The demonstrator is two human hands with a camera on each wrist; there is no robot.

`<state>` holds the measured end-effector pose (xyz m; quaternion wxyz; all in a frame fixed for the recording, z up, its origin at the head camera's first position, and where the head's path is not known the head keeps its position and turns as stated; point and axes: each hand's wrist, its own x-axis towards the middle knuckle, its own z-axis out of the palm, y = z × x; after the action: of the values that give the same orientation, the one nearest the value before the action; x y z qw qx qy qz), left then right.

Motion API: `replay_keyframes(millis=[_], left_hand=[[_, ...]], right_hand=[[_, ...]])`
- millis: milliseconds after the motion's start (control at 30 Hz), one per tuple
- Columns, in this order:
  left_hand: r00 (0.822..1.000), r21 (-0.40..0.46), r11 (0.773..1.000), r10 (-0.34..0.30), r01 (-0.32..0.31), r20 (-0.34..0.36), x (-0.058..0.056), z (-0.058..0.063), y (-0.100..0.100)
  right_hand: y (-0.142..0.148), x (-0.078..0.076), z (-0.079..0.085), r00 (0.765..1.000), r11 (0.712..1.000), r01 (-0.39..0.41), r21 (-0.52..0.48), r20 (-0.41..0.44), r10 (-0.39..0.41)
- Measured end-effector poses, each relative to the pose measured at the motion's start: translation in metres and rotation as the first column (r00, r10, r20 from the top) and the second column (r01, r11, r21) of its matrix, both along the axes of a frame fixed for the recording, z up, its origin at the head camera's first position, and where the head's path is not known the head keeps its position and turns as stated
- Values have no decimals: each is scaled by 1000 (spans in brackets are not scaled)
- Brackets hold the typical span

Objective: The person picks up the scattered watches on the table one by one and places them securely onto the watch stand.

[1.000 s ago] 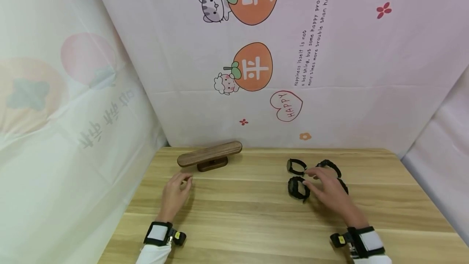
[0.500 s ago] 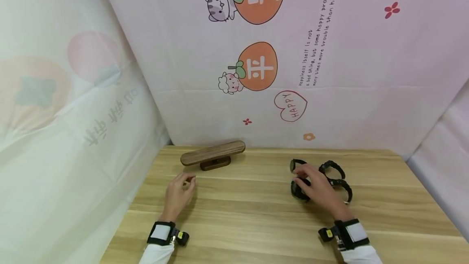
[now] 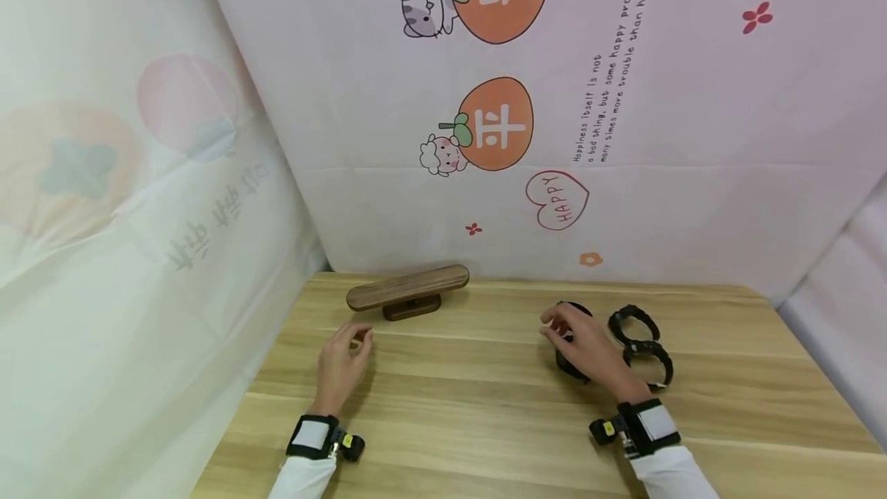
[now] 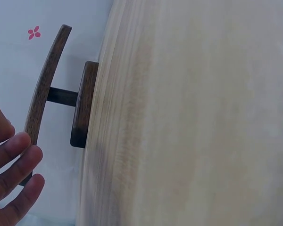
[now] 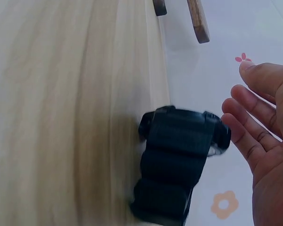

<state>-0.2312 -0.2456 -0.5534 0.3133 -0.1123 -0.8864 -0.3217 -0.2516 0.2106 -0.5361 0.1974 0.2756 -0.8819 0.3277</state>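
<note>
My right hand (image 3: 589, 349) hovers over the two left-hand black wristwatches, its fingers loosely bent and nothing between them. It partly hides the nearer one (image 3: 570, 366) and most of the farther one (image 3: 580, 306). In the right wrist view, a black watch (image 5: 172, 160) stands on its strap beside the fingertips (image 5: 233, 127). My left hand (image 3: 341, 368) stays in front of a dark wooden stand (image 3: 409, 289), loosely curled and holding nothing. That stand has a long rounded bar on a short post and small base; in the left wrist view the fingers (image 4: 23, 165) overlap the bar.
Two more black wristwatches, a farther one (image 3: 615, 322) and a nearer one (image 3: 647, 346), stand to the right of my right hand. Behind the wood-grain table (image 3: 450, 406) hangs a printed white cloth (image 3: 388, 214); another cloth (image 3: 229, 314) borders the left side.
My right hand has moved left across the watches, uncovering the right-hand pair and covering more of the left-hand pair. The left hand holds its place by the stand; the view has shifted slightly.
</note>
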Motion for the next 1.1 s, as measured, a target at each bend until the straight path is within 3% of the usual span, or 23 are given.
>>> replay_keyframes(millis=[300, 533, 833, 1100], left_hand=[[1000, -4, 1000, 15, -15, -7, -3, -1, 4], [999, -13, 999, 46, -46, 2, -6, 2, 4], [997, -19, 997, 74, -75, -18, -9, 3, 0], [996, -17, 996, 87, -87, -37, -12, 3, -4]], right_hand=[[-13, -12, 2, 1000, 1000, -19, -3, -11, 19], [-27, -21, 2, 999, 1000, 5, 21, 45, -6], [-44, -33, 2, 990, 999, -23, -28, 142, 27], [-63, -50, 3, 988, 999, -22, -46, 149, 28]])
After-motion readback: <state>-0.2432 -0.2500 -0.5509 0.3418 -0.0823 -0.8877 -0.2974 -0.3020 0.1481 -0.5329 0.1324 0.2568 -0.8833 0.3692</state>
